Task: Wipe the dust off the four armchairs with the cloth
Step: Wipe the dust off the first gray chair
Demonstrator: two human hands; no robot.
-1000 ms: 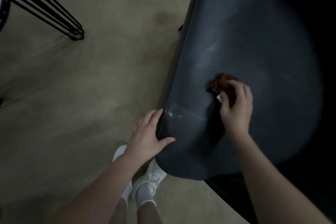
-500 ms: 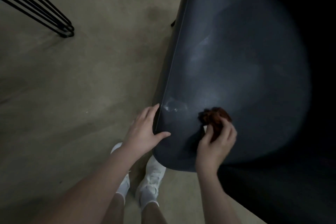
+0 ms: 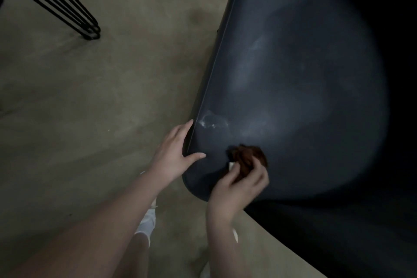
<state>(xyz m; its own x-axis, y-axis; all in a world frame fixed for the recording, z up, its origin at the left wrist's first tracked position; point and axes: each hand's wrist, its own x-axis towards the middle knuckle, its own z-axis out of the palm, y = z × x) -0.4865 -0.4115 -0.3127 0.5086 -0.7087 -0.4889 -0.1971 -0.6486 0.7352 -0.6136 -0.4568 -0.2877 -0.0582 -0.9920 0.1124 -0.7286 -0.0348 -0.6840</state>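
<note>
A dark blue-grey armchair (image 3: 304, 86) is seen from above, its smooth rounded shell marked by pale dusty smears and by a whitish scuff close to the seam along its left edge. A small reddish-brown cloth (image 3: 247, 157) is bunched into a crumpled wad and pressed against the shell near its lower rounded end, where it is pinched by the fingers of the right hand (image 3: 234, 189). A small white tag is shown at the cloth's lower left edge.
</note>
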